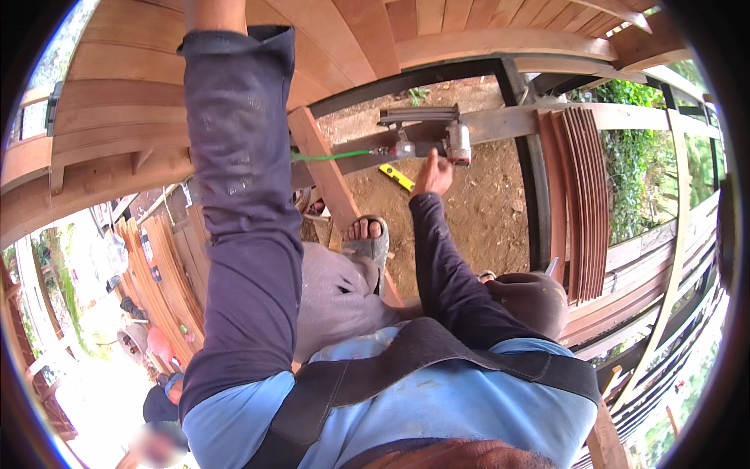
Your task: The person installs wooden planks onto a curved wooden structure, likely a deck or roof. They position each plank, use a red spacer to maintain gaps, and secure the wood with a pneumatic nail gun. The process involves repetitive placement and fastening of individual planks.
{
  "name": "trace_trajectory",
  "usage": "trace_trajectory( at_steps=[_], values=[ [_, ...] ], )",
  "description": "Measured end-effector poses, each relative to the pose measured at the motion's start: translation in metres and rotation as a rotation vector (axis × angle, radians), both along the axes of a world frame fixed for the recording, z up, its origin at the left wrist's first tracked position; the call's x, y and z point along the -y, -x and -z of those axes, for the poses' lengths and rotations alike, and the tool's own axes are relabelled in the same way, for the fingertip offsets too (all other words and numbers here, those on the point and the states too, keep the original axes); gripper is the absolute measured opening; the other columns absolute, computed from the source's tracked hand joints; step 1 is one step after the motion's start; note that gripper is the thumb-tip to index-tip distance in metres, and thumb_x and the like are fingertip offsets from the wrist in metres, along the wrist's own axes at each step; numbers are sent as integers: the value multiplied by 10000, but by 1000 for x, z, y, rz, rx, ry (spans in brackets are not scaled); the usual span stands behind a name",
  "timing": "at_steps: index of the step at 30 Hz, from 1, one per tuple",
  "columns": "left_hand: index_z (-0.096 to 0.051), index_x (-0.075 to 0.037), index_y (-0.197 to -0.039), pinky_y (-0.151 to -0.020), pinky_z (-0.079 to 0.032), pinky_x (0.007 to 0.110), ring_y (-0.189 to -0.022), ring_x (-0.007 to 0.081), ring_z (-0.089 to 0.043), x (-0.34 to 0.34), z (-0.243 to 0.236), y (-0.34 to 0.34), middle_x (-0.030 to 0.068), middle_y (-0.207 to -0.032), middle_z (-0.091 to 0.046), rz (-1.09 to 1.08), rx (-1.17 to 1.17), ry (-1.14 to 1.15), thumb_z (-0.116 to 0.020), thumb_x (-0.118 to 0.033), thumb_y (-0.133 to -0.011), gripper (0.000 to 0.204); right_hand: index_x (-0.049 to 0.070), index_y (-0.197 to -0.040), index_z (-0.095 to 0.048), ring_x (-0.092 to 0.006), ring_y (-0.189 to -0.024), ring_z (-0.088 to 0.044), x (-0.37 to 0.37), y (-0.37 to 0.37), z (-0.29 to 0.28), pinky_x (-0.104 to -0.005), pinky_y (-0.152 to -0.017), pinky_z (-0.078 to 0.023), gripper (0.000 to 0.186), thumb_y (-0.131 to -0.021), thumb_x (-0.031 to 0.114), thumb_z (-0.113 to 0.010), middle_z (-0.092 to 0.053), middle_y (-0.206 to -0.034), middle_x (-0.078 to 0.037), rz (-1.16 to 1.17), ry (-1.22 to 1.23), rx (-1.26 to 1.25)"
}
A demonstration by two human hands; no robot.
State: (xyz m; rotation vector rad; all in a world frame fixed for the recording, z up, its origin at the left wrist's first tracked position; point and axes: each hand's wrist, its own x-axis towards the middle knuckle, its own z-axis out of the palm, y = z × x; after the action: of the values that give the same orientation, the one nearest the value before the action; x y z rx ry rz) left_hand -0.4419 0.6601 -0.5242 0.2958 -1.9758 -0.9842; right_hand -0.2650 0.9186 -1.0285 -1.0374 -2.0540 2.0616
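Observation:
My left arm [242, 156], in a dark sleeve, stretches up past the top edge at the left; its hand is out of the picture. My right hand [434, 173] reaches forward in the middle, its index finger stretched toward a nail gun [458, 144] and the other fingers partly curled. The nail gun lies on its side along a wooden beam, with a silver-white head, dark handle and long magazine. A green air hose [336, 156] joins its handle end. Whether the finger touches the tool is hard to tell. A yellow spirit level [397, 177] lies just left of my right hand.
Wooden boards [336, 47] curve overhead at the front. My sandalled foot [366, 238] stands on a slanting timber [324, 160] above bare dirt [484, 223]. Brown slats [584, 203] lean at the right beside a dark post [533, 203]. A person [164, 406] is lower left.

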Motion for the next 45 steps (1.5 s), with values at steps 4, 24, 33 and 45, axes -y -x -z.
trace_trajectory(
  at_steps=[4, 24, 33, 45],
  values=[
    [-651, -27, -828, -512, -480, 266, -555, 126, -660, -25, 27, -3, 86, -658, -694, 68, -250, 318, -726, -152, -937, 182, -109, -1125, -621, -313, -879, -658, -1, 21, 58, -441, -856, -517, 762, -782, 532, -848, -699, -1014, -235, 257, 273, 321],
    [-632, -55, -777, -536, -476, 317, -543, 170, -660, -57, 13, -21, 75, -643, -697, -186, -87, 359, -767, -218, -921, 256, 46, -948, -611, -202, -594, -612, 43, 65, -74, -372, -567, -490, 206, -801, 117, -737, -625, -756, -49, 190, 688, 129],
    [-657, -94, -778, -501, -470, 389, -530, 309, -639, -45, 17, -14, 97, -617, -652, -249, -172, 442, -795, -265, -859, 235, 2, -1077, -628, -101, -625, -556, 31, 100, -266, -274, -561, -434, 232, -885, 76, -735, -632, -788, -26, -279, 647, -526],
    [-651, -78, -774, -514, -474, 350, -528, 242, -662, -54, 12, -21, 82, -605, -664, -236, -131, 382, -761, -266, -896, 249, -19, -1012, -634, -108, -662, -596, 46, 134, -409, -281, -601, -477, 207, -896, 93, -764, -646, -824, -24, -579, 277, -1097]
  ],
)
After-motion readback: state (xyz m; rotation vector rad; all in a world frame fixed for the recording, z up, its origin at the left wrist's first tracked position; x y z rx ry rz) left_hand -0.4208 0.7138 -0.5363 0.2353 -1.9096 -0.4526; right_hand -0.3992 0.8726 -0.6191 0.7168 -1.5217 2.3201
